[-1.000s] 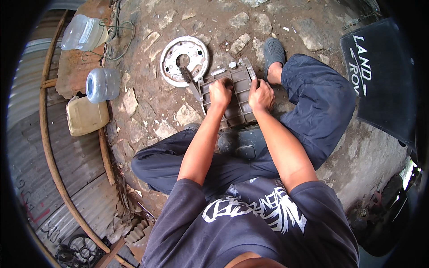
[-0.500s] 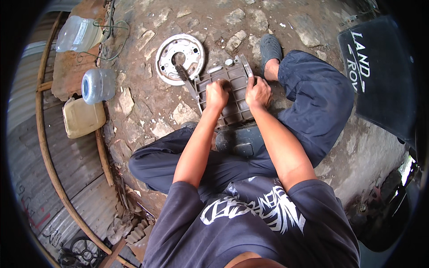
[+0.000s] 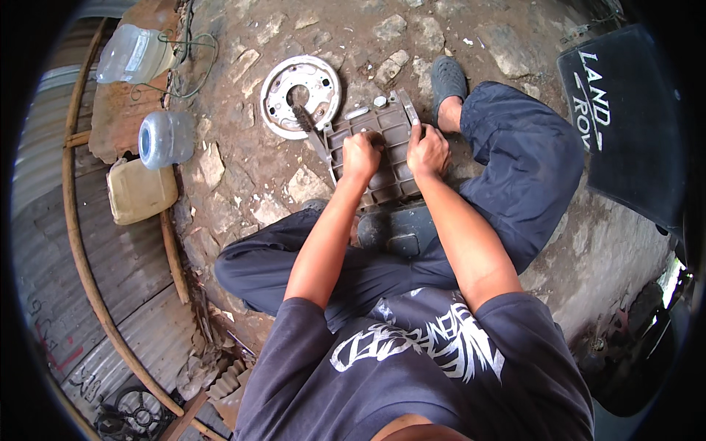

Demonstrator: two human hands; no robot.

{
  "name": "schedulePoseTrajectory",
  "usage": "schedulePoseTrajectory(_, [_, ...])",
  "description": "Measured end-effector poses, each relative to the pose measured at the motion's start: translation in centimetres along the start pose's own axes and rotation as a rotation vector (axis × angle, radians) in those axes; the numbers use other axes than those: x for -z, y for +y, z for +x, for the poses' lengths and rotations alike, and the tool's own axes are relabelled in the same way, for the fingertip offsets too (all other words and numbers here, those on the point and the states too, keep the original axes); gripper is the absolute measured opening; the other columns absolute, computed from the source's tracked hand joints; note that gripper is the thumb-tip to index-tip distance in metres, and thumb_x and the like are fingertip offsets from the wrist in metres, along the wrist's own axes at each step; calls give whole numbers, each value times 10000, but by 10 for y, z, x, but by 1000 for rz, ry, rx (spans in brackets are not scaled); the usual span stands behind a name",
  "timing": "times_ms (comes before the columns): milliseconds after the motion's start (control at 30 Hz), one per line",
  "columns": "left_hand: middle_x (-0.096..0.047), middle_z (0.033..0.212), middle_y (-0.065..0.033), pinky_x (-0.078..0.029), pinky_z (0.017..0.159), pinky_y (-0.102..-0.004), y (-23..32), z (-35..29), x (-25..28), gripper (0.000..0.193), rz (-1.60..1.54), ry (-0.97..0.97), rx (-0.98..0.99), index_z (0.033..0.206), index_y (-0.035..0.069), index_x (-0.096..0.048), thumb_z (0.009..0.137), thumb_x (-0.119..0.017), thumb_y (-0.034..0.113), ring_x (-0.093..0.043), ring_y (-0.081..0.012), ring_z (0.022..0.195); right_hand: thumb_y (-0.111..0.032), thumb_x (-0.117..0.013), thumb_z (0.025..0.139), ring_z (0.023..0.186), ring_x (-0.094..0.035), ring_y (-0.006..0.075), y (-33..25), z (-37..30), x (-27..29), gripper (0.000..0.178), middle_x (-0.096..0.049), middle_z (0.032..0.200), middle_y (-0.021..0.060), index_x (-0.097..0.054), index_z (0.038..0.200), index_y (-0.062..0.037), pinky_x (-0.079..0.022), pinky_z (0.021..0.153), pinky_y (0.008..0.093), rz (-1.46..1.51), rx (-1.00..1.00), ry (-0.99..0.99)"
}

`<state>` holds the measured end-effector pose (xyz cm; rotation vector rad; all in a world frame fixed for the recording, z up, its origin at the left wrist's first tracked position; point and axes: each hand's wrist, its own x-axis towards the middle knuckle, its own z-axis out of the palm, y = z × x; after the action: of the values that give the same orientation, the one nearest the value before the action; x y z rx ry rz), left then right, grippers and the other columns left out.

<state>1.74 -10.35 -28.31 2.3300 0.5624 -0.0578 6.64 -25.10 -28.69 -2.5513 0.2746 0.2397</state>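
Observation:
A greyish-brown ribbed metal casing [image 3: 390,175], divided into square pockets, lies in front of my crossed legs. My right hand [image 3: 429,153] is closed on its right edge, thumb on top. Over the left part of the casing, my left hand [image 3: 360,157] makes a fist; what it holds, if anything, is hidden. A dark-bristled brush [image 3: 304,119] lies between the casing's left edge and a white round metal plate [image 3: 272,99] with a central hole. At the casing's far edge sits a pale bolt-like piece [image 3: 379,101]. A dark moulded box-like object [image 3: 401,229] is between my legs.
On the left are a clear plastic jug [image 3: 125,57], a bluish water bottle [image 3: 168,140], a yellowish jerrycan [image 3: 141,192] and a bent wooden pole [image 3: 87,268]. A black lettered flap [image 3: 632,125] stands at right. Stones stud the dirt ground [image 3: 360,37].
The whole view has shifted slightly, with the scene sitting a little further right. Both hands keep nearly the same places on the casing.

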Motion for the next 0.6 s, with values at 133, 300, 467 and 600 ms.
schedulePoseTrajectory(133, [-764, 897, -191, -597, 852, -446, -2, 7, -8, 192, -2, 99, 80, 947, 95, -824, 786, -738, 37, -759, -374, 854, -531, -509, 1037, 1036, -695, 400, 0, 0, -1, 454, -746, 1129, 130, -765, 1071, -158, -537, 890, 522, -18, 9, 3])
schedulePoseTrajectory(300, [-772, 948, -182, -590, 863, -425, -1, 0, 0, 191, 11, 148, 91, 1001, 84, -817, 818, -761, 74, -762, -355, 899, -533, -513, 1035, 1040, -695, 391, -1, -2, -3, 451, -748, 1119, 127, -763, 1066, -159, -536, 895, 516, -24, 14, 11])
schedulePoseTrajectory(467, [-798, 948, -142, -591, 809, -365, -32, -57, 28, 230, -155, 252, 288, 1027, 49, -802, 826, -860, 145, -784, -256, 865, -535, -514, 1031, 1061, -697, 402, 0, 0, 1, 473, -731, 1166, 123, -740, 1096, -125, -542, 909, 535, -34, -2, -39])
schedulePoseTrajectory(600, [-800, 949, -134, -587, 800, -360, -30, -64, 40, 239, -225, 211, 371, 1033, 45, -796, 825, -860, 144, -780, -236, 857, -530, -516, 1029, 1063, -697, 414, 0, 1, -1, 486, -726, 1175, 120, -726, 1086, -95, -547, 906, 544, -38, 9, -35])
